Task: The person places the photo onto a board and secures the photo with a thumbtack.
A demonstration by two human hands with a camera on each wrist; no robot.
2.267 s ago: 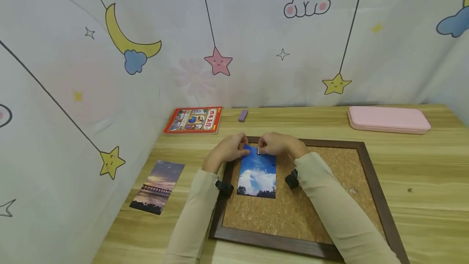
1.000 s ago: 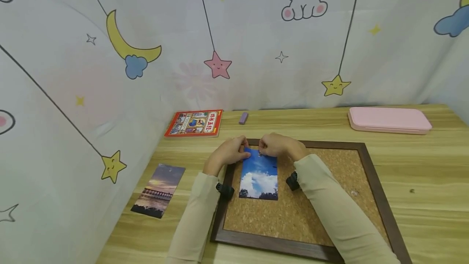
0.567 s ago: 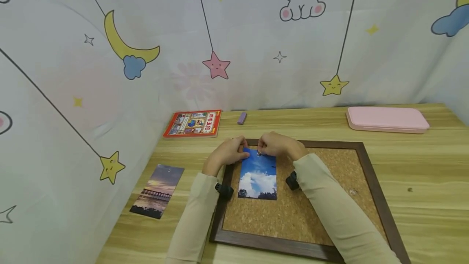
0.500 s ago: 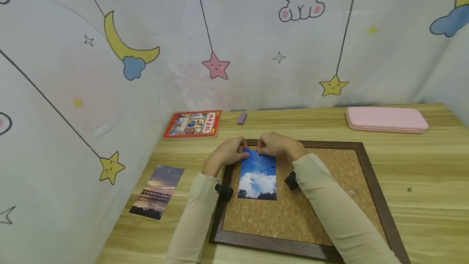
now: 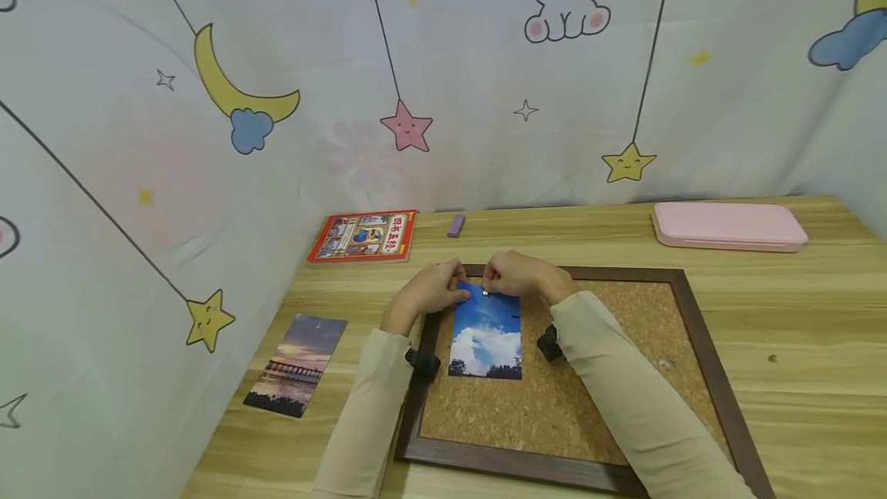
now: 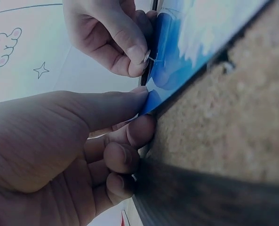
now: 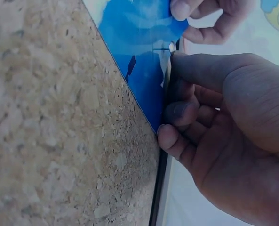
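A photo of blue sky and white clouds [image 5: 485, 337] lies at the upper left of a dark-framed cork board [image 5: 547, 422]. My left hand [image 5: 430, 289] pinches its top left corner between thumb and fingers, as the left wrist view shows. With thumb and finger, my right hand [image 5: 516, 276] holds a thumbtack [image 7: 172, 46] by its round head near the photo's top edge. The tack's thin pin points at the photo's surface; I cannot tell whether the tip has gone in. In the right wrist view, several right-hand fingers [image 7: 177, 141] curl at the board's edge.
A sunset photo [image 5: 296, 364] lies on the wooden table left of the board. Behind are a red book [image 5: 362, 236], a small purple block [image 5: 456, 226] and a pink case [image 5: 729, 226]. A small clear object [image 5: 666, 363] sits on the cork at right.
Both hands keep almost the same place on the photo. The tack's head shows a little more below my right fingertips than at first. The head view has shifted slightly.
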